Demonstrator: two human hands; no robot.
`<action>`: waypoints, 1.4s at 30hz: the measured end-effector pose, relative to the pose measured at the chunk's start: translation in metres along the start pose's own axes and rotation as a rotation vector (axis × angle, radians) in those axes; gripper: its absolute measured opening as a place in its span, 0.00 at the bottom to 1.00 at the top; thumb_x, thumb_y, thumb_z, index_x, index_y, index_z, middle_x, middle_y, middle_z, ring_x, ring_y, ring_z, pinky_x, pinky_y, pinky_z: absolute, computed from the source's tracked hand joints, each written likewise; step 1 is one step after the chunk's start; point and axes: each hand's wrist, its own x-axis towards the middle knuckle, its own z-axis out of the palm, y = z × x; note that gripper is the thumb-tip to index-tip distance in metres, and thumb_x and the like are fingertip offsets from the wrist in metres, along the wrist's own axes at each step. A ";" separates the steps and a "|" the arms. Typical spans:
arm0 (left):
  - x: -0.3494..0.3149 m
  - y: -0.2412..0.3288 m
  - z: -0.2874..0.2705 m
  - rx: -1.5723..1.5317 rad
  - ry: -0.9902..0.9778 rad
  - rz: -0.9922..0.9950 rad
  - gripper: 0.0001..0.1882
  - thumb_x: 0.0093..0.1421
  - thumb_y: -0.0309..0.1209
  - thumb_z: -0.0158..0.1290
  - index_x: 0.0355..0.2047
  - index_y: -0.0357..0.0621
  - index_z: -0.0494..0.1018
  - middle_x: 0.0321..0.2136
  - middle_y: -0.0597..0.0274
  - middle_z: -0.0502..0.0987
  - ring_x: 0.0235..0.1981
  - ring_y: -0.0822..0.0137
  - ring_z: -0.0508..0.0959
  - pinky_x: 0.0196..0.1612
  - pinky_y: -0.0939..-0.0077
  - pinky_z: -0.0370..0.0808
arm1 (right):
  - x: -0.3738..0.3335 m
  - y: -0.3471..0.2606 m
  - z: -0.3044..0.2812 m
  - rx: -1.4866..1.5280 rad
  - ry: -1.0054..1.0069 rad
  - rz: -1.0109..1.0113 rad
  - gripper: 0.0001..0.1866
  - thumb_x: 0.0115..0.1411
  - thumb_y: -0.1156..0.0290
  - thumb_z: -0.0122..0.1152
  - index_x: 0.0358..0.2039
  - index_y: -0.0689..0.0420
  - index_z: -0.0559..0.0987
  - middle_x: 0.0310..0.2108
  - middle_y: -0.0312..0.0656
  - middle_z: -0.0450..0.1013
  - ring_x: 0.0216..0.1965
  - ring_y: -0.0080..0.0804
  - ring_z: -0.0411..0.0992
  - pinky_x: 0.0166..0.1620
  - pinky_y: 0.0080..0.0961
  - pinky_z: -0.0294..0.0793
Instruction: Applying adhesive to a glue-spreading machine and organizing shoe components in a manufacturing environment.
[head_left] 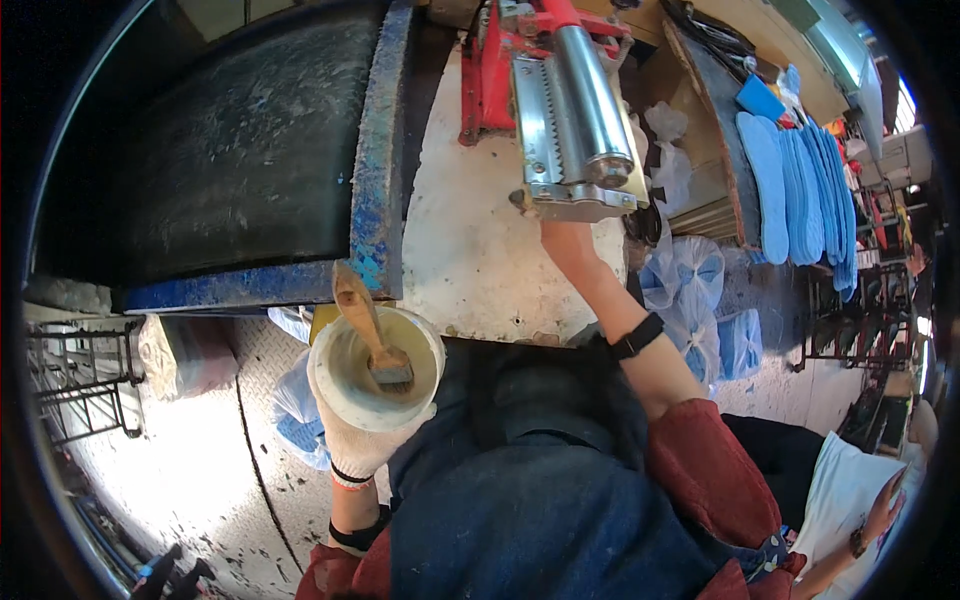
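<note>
White cotton glove on my left hand (365, 440) cups the glue tub (378, 368), fingers wrapped under it, a wooden brush (366, 322) standing inside. Beyond, my bare right hand (566, 240) reaches under the roller machine (575, 110); its grip I cannot tell. Gluing seems paused; next I'd need that hand free for the brush.

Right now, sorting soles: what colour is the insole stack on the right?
Blue, seen in the head view: insole stack.
</note>
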 end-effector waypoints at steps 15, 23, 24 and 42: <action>0.031 0.014 0.041 0.252 -0.051 0.331 0.56 0.35 0.35 0.70 0.61 0.38 0.49 0.52 0.55 0.63 0.51 0.60 0.67 0.56 0.63 0.64 | 0.006 -0.025 -0.020 -0.084 0.077 0.088 0.12 0.56 0.71 0.48 0.39 0.59 0.75 0.34 0.57 0.73 0.43 0.50 0.71 0.44 0.44 0.69; 0.020 0.024 0.031 0.172 0.102 0.192 0.60 0.31 0.39 0.72 0.62 0.39 0.49 0.53 0.55 0.63 0.52 0.58 0.67 0.57 0.61 0.65 | 0.029 0.022 -0.039 0.030 0.716 -0.001 0.05 0.51 0.74 0.52 0.27 0.58 0.76 0.32 0.47 0.70 0.38 0.44 0.70 0.37 0.38 0.73; 0.025 0.027 0.036 0.212 0.121 0.181 0.60 0.32 0.41 0.72 0.61 0.39 0.50 0.53 0.55 0.63 0.53 0.58 0.67 0.56 0.61 0.65 | 0.025 0.017 -0.019 0.179 0.632 0.032 0.06 0.51 0.74 0.51 0.28 0.59 0.76 0.34 0.48 0.70 0.39 0.45 0.70 0.37 0.39 0.73; 0.013 0.021 0.001 0.040 0.161 0.066 0.59 0.35 0.30 0.71 0.63 0.40 0.45 0.58 0.56 0.57 0.59 0.59 0.60 0.61 0.61 0.58 | -0.041 -0.088 0.034 0.048 -0.006 -0.767 0.11 0.50 0.73 0.52 0.36 0.50 0.76 0.38 0.39 0.68 0.40 0.36 0.70 0.40 0.30 0.74</action>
